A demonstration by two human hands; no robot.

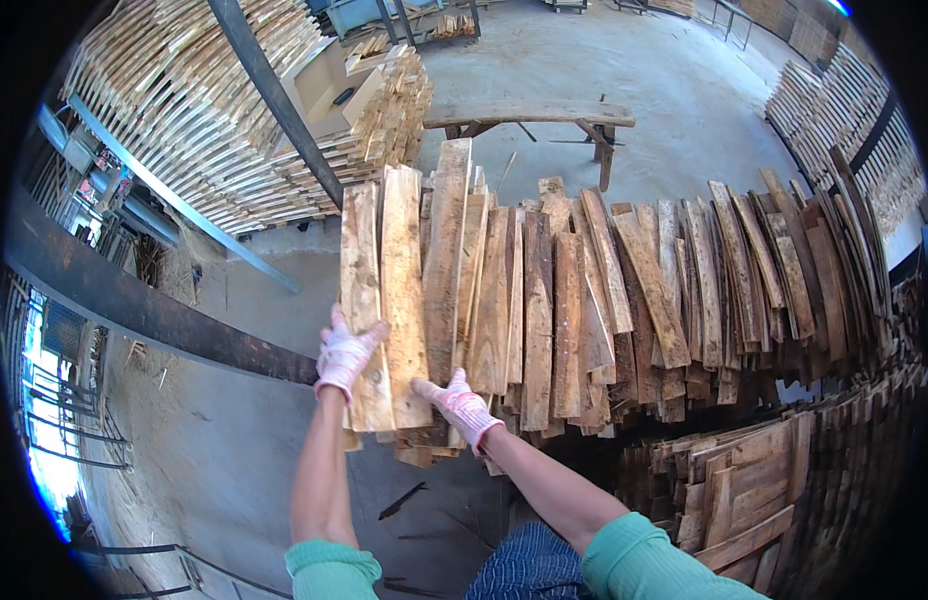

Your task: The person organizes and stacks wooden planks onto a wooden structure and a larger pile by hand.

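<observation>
1. Left glove (346,352): pale pink and white fabric, covering the fingers (338,318), with a snug wrist cuff.
2. Right glove (459,408): similarly mottled, with a ribbed cuff behind the fingers.
3. Left sleeve (331,572) and right sleeve (664,560): mint green, rumpled, well behind the fingers.
4. Garment (532,565) between the sleeves: dark blue, pale-streaked.

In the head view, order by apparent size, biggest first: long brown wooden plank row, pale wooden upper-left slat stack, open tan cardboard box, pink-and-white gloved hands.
1. Brown plank row
2. Pale slat stack
3. Cardboard box
4. Left hand and right hand, too alike to rank
</observation>
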